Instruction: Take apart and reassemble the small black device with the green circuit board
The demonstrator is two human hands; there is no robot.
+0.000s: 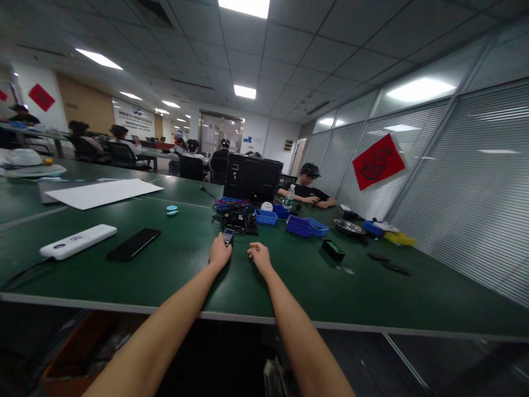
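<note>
Both bare arms stretch forward over the near edge of the green tabletop (173,275), side by side and nearly parallel. The left hand (219,253) lies at the end of its straight forearm with the fingers closed around a small phone-like device (227,236), whose lit face sticks out beyond the fingertips toward the far side. The right hand (259,257) rests just beside it, knuckles up and fingers curled loosely inward, gripping nothing that shows; it sits close to the left hand without touching it.

Straight ahead of the device lies a black tangle of cables and gear (235,218), and behind that stands a black monitor (253,177) seen from its back. To the right of the tangle sits a row of blue bins: one small blue bin (265,216) with a white round object (266,206) just behind it, then a larger blue bin (306,226) whose contents cannot be made out. Further right are a metal bowl (349,226) and a yellow tray (399,239). A small dark green box (333,250) lies alone, right of the right hand.

On the left lie a black phone (134,243) and a white remote (78,241). A person (309,190) sits at the far side.
</note>
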